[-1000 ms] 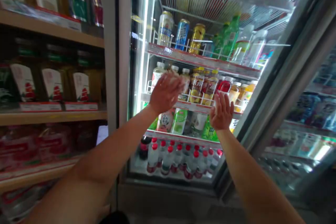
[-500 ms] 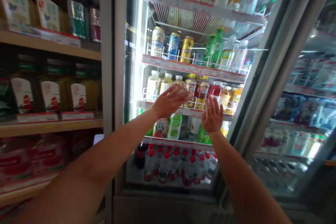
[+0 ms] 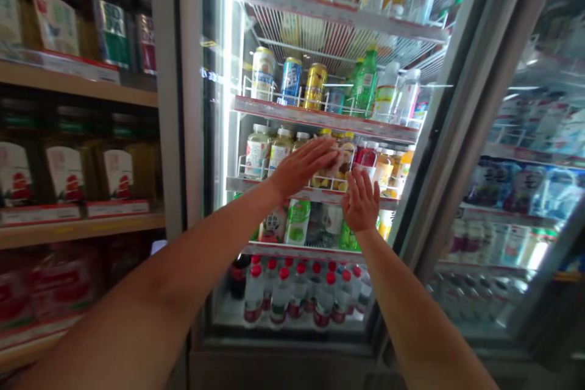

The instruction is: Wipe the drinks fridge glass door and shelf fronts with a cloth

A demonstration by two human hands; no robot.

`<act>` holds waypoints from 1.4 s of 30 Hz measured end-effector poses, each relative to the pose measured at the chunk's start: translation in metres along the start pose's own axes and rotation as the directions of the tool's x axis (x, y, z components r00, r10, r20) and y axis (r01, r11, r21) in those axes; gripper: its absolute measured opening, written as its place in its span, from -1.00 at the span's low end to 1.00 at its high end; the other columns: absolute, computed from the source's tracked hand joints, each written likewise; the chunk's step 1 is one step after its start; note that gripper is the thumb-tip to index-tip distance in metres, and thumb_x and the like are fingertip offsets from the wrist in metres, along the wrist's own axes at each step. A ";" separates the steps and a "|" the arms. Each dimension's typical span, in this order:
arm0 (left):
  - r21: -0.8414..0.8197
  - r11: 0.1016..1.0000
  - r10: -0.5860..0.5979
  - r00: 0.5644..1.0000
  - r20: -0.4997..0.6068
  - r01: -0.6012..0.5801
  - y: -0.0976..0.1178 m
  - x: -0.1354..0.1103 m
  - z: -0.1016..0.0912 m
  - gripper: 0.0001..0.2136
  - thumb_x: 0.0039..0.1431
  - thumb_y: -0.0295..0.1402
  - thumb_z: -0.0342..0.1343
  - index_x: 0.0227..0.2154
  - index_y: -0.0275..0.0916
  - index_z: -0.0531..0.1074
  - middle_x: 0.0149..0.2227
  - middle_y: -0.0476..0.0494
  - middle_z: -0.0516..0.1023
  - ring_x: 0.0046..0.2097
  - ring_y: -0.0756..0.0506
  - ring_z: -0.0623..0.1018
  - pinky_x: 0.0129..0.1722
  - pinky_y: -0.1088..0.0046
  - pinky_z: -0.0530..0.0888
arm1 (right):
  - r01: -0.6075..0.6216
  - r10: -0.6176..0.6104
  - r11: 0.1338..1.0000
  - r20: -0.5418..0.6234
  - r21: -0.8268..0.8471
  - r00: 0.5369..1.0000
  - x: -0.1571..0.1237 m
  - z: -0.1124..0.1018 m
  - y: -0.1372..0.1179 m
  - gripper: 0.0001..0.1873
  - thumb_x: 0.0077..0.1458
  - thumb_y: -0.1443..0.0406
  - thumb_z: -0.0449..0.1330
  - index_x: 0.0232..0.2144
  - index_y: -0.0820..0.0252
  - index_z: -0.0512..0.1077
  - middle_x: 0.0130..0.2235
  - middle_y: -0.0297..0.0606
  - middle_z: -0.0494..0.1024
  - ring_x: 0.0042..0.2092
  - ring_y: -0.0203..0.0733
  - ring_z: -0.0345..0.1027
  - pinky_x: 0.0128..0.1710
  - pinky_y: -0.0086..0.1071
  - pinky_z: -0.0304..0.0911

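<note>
**A:** Where are the yellow-capped bottles (image 3: 346, 157)?

**B:** On the middle shelf (image 3: 247, 184) of the open cooler, behind its front rail. The left hand (image 3: 299, 166) lies flat in front of them, fingers stretched, gripping nothing. I can't tell whether it touches them.

**A:** And the right hand (image 3: 361, 201)?

**B:** Just below and beside, at the rail, spread open with the palm to the shelf, empty.

**A:** Which step is this?

**B:** A reach, I'd judge, as no bottle is held yet. Taking one would call for fingers curling round it and lifting it clear of the rail. Cans (image 3: 291, 79) stand above and red-capped bottles (image 3: 283, 292) at the bottom.

The green-labelled pack (image 3: 111, 33) on the left shelf reads "SO DA".
</note>
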State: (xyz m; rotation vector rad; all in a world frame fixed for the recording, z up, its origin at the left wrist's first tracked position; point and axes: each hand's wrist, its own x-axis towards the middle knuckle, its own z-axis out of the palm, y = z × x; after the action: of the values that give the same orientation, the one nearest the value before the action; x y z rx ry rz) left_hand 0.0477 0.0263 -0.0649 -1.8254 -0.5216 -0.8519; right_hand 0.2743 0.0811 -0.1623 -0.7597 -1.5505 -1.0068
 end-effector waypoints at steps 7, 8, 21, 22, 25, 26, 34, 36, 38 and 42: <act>0.076 0.990 -0.113 0.986 -0.120 0.122 -0.029 0.012 -0.008 -0.68 0.44 -0.40 0.05 0.20 -0.15 0.38 0.27 -0.14 0.40 0.38 -0.22 0.24 0.39 0.09 0.23 | -0.008 0.007 1.000 0.009 0.028 1.000 -0.002 -0.004 0.001 -0.43 0.29 0.34 -0.02 0.34 0.14 0.23 0.33 -0.14 0.33 0.40 -0.07 0.09 0.40 -0.02 -0.08; 0.079 0.989 -0.113 0.987 -0.118 0.123 -0.028 0.011 -0.008 -0.67 0.43 -0.41 0.05 0.20 -0.16 0.38 0.27 -0.14 0.39 0.39 -0.22 0.23 0.39 0.10 0.22 | -0.008 0.008 0.999 -0.001 0.046 1.000 0.000 -0.007 0.000 -0.43 0.30 0.34 -0.01 0.33 0.14 0.24 0.32 -0.14 0.35 0.40 -0.07 0.11 0.39 -0.02 -0.05; -0.014 0.979 -0.200 0.956 -0.216 0.202 -0.027 0.003 0.002 -0.52 0.42 -0.40 -0.01 0.32 -0.41 0.12 0.32 -0.39 0.28 0.40 -0.20 0.20 0.40 0.19 0.25 | 0.310 -0.332 0.925 0.067 0.221 0.941 0.127 -0.029 -0.055 -0.40 0.31 0.35 -0.02 0.37 0.24 0.14 0.39 -0.19 0.23 0.42 -0.15 0.02 0.41 -0.14 0.05; -0.021 0.973 -0.229 0.947 -0.227 0.230 -0.027 0.003 0.003 -0.51 0.43 -0.39 -0.02 0.34 -0.40 0.07 0.35 -0.41 0.24 0.41 -0.20 0.18 0.38 0.18 0.27 | 0.325 -0.349 0.919 0.076 0.224 0.934 0.132 -0.026 -0.053 -0.39 0.31 0.36 -0.02 0.38 0.24 0.12 0.39 -0.19 0.22 0.42 -0.13 0.02 0.41 -0.13 0.06; -0.004 0.963 -0.261 0.922 -0.287 0.271 -0.027 0.002 0.005 -0.53 0.47 -0.32 -0.06 0.34 -0.28 0.02 0.37 -0.39 0.19 0.43 -0.22 0.14 0.36 0.11 0.31 | 0.335 -0.360 0.918 0.095 0.210 0.928 0.146 -0.020 -0.041 -0.36 0.29 0.40 0.00 0.39 0.10 0.13 0.37 -0.26 0.26 0.39 -0.07 0.08 0.37 -0.07 0.12; 0.007 0.962 -0.258 0.914 -0.313 0.274 -0.028 0.002 0.004 -0.54 0.47 -0.30 -0.05 0.33 -0.24 0.02 0.37 -0.38 0.19 0.43 -0.22 0.14 0.36 0.09 0.30 | 0.325 -0.347 0.926 0.092 0.195 0.933 0.153 -0.019 -0.035 -0.36 0.29 0.41 0.00 0.38 0.03 0.16 0.36 -0.28 0.28 0.37 -0.04 0.12 0.36 -0.05 0.14; 0.120 0.949 -0.253 0.931 -0.264 0.292 -0.024 0.004 -0.003 -0.55 0.39 -0.35 -0.08 0.31 -0.25 0.17 0.33 -0.28 0.30 0.41 -0.26 0.17 0.43 -0.08 0.04 | 0.006 0.009 0.996 -0.173 0.089 0.985 0.197 -0.005 -0.004 -0.37 0.22 0.40 -0.04 0.33 0.21 0.26 0.35 -0.12 0.27 0.38 0.04 0.07 0.37 0.02 0.06; 0.122 0.944 -0.278 0.938 -0.209 0.307 -0.022 0.006 -0.007 -0.59 0.38 -0.33 -0.06 0.25 -0.21 0.29 0.31 -0.22 0.34 0.39 -0.29 0.23 0.41 -0.12 0.04 | 0.081 -0.065 0.993 -0.181 0.083 0.981 0.192 -0.003 -0.004 -0.41 0.29 0.28 -0.01 0.32 0.26 0.26 0.35 -0.10 0.26 0.40 0.04 0.03 0.37 -0.01 0.04; 0.105 0.933 -0.325 0.930 -0.172 0.345 -0.024 0.013 -0.014 -0.64 0.37 -0.32 -0.05 0.18 -0.18 0.38 0.27 -0.18 0.40 0.35 -0.29 0.29 0.39 -0.10 0.09 | 0.112 -0.097 0.990 -0.171 0.080 0.980 0.186 -0.002 -0.006 -0.44 0.35 0.17 -0.03 0.31 0.20 0.27 0.34 -0.12 0.29 0.39 0.03 0.05 0.36 0.00 0.05; 0.064 0.880 -0.453 0.871 -0.192 0.471 -0.044 0.046 -0.028 -0.60 0.37 -0.31 -0.08 0.22 -0.17 0.36 0.30 -0.14 0.35 0.36 -0.25 0.26 0.40 -0.04 0.12 | 0.054 -0.037 0.995 -0.194 0.086 0.980 0.183 0.002 -0.006 -0.54 0.37 0.12 -0.04 0.19 0.14 0.37 0.27 -0.15 0.38 0.34 0.01 0.14 0.31 0.01 0.11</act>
State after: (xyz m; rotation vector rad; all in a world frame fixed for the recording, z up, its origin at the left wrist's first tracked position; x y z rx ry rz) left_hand 0.0393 0.0168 0.0033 -1.5268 -0.8984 -1.2665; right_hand 0.2301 0.0726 0.0155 -0.5491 -1.4410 -1.0057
